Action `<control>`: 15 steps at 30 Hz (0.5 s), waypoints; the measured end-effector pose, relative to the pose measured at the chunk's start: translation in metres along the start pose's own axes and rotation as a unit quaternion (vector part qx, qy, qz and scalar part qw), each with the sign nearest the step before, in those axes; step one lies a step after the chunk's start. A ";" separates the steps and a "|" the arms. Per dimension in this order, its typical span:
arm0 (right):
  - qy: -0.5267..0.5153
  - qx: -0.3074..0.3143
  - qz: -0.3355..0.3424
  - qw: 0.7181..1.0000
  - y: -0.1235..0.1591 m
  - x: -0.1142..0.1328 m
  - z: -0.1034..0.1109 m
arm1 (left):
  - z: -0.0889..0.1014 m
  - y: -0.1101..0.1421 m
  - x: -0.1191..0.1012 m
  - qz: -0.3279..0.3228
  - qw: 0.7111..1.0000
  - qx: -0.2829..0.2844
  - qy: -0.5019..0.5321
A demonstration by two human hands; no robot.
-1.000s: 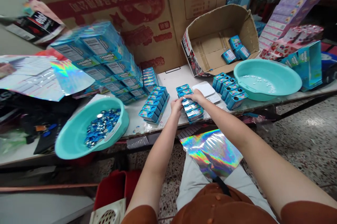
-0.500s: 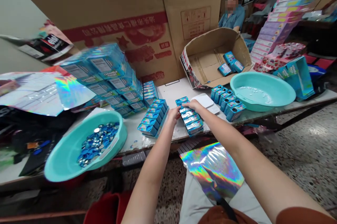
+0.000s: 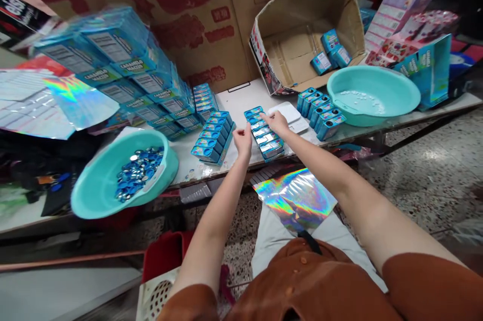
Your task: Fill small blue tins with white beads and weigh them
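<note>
A row of small blue boxes (image 3: 264, 137) with shiny silver tops lies on the white table between my hands. My right hand (image 3: 277, 123) reaches over its right side, fingertips pinched together at the upper boxes. Just left of the row, my left hand (image 3: 243, 141) is held apart from it with curled fingers; whatever it may hold is too small to make out. Further left stands a second row of blue boxes (image 3: 212, 140) with round recesses in their tops. A third group of blue boxes (image 3: 320, 113), some with dark round openings, stands to the right beside a white flat case (image 3: 290, 114).
A turquoise basin (image 3: 94, 187) with blue and silver round pieces is at left, another basin (image 3: 381, 112) with small white pieces at right. Stacked blue cartons (image 3: 124, 59) stand behind. An open cardboard box (image 3: 294, 54) holds several blue boxes. Shiny foil (image 3: 298, 195) covers my lap.
My left hand has come off the row of boxes and moved slightly left. My right hand stays at the row's upper part. The view has tilted downward.
</note>
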State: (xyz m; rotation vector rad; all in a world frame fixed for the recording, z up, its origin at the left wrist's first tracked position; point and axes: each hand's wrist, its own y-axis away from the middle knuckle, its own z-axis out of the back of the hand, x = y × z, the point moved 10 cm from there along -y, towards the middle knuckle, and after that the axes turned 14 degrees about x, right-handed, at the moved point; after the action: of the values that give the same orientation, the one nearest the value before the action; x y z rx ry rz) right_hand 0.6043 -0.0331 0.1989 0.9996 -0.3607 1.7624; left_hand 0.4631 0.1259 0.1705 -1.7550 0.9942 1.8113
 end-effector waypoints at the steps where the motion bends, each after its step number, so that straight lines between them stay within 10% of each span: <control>1: -0.009 -0.032 0.038 0.999 0.024 -0.004 0.011 | 0.015 0.023 -0.003 -0.063 0.997 -0.025 -0.042; 4: 0.000 -0.094 0.107 0.990 0.106 -0.043 0.033 | 0.049 0.093 0.040 -0.103 0.986 -0.024 -0.130; 8: 0.062 -0.107 0.047 0.991 0.186 -0.140 0.032 | 0.097 0.152 0.146 0.093 0.974 -0.110 -0.175; 11: 0.118 -0.096 -0.009 0.988 0.210 -0.195 0.015 | 0.082 0.155 0.196 0.201 0.973 -0.074 -0.084; 15: 0.163 -0.040 -0.038 0.985 0.216 -0.224 -0.012 | 0.040 0.136 0.188 0.188 0.982 -0.008 -0.015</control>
State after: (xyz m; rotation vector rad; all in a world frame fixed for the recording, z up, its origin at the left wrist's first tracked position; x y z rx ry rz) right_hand 0.4353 -0.2580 0.0656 0.6441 -0.1818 1.7896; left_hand 0.3156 0.0340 0.0111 -1.6254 1.3768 2.0659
